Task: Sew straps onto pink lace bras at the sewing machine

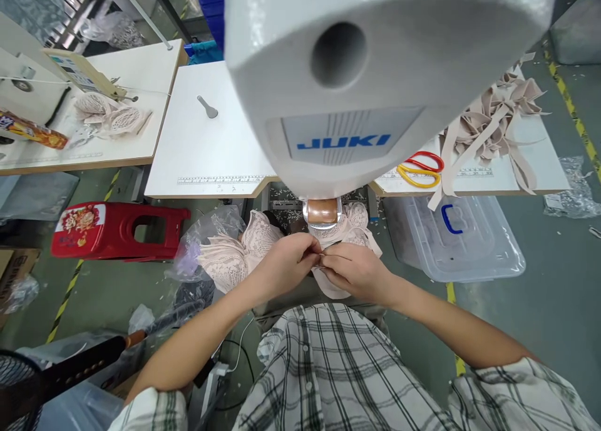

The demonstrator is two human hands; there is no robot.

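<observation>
In front of my body, just below the sewing machine head, my two hands almost meet. My left hand has thumb and fingers pinched at the edge of a pale pink bra. My right hand pinches the same bra close beside it; a smooth part of it hangs below the fingers. The fingers hide the exact spot they grip. Pale pink lace cups lie behind my right hand, by the machine's round copper-coloured end. Left of my left hand rests a pile of lace bras.
Red and yellow-handled scissors and a heap of beige straps lie on the right tabletop. Below stands a clear lidded box. At left are a red stool and a black racket-like object near my left arm.
</observation>
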